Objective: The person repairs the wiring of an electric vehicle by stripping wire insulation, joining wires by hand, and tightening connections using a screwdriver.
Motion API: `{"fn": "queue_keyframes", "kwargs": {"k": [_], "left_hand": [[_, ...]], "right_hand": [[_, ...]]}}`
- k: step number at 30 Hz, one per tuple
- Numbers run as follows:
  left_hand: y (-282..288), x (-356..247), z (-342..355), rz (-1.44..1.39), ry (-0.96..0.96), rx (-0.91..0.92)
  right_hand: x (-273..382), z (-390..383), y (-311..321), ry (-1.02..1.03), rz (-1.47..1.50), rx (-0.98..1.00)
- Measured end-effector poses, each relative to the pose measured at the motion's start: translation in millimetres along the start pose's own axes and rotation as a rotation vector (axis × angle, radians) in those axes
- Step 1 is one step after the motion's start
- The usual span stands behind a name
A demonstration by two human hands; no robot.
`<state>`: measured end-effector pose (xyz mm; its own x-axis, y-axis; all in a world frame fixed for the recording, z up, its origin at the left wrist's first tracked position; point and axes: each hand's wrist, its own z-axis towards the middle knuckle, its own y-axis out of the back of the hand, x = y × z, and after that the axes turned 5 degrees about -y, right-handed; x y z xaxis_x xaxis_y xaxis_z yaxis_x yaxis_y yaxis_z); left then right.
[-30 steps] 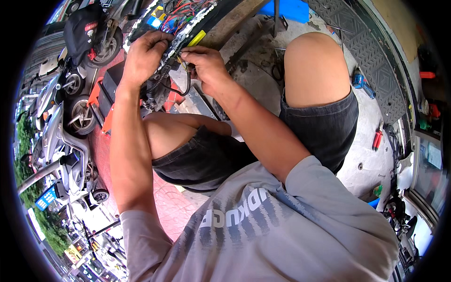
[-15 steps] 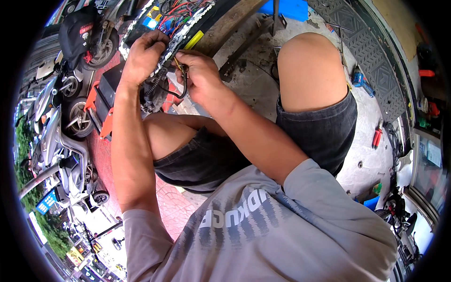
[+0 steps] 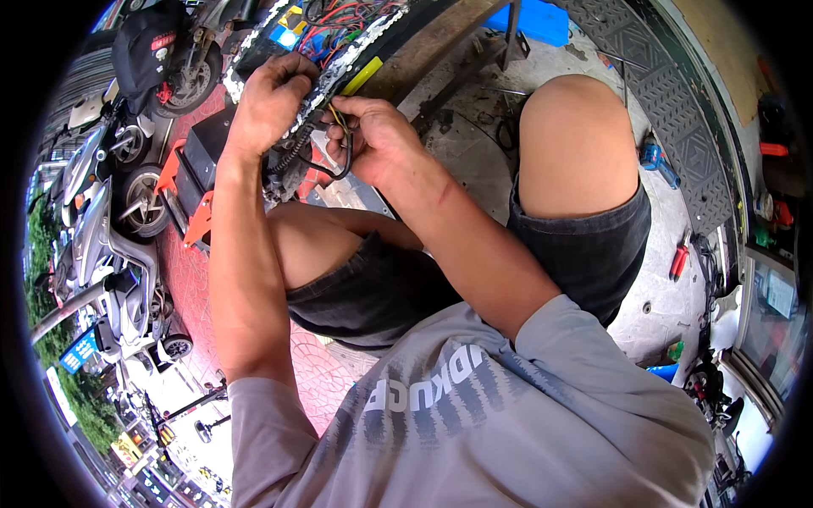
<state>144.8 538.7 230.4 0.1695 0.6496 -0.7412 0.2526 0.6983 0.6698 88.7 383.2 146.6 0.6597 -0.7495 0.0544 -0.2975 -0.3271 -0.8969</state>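
An open dark casing (image 3: 405, 25) lies beyond my knees, its edges lined with lumpy white sealant (image 3: 360, 52). Inside is a tangle of red and other coloured wires (image 3: 339, 19). My left hand (image 3: 273, 100) is closed at the casing's near edge, fingertips bent inward; what they grip is hidden. Just outside that edge, my right hand (image 3: 377, 140) pinches a thin yellow wire (image 3: 336, 112) between thumb and fingers. A black cable (image 3: 341, 172) loops below it, beside a dark corrugated conduit (image 3: 284, 159). A bright yellow strip (image 3: 362, 76) marks the casing's side.
Parked motorbikes (image 3: 100, 229) stand along the left on red paving. A black box (image 3: 207, 151) in an orange frame sits by my left forearm. At right are a blue power tool (image 3: 659, 162), red-handled pliers (image 3: 679, 261) and a patterned ramp (image 3: 656, 80). A blue tray (image 3: 539, 21) lies farther off.
The whole view has shifted slightly, carrying things a little right and down. My right hand's fingers have turned and spread somewhat near the wire; my left hand stays at the casing edge.
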Motion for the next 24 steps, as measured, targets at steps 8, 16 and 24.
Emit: {"fn": "queue_keyframes", "kwargs": {"k": [8, 16, 24], "left_hand": [[2, -9, -5, -0.167, 0.032, 0.066], [5, -2, -3, 0.063, -0.116, 0.027], [-5, -4, -13, 0.165, -0.219, -0.117]], "right_hand": [[4, 2, 0, 0.073, -0.170, -0.052], [18, 0, 2, -0.060, -0.195, -0.060], [12, 6, 1, -0.054, -0.059, -0.060]]}}
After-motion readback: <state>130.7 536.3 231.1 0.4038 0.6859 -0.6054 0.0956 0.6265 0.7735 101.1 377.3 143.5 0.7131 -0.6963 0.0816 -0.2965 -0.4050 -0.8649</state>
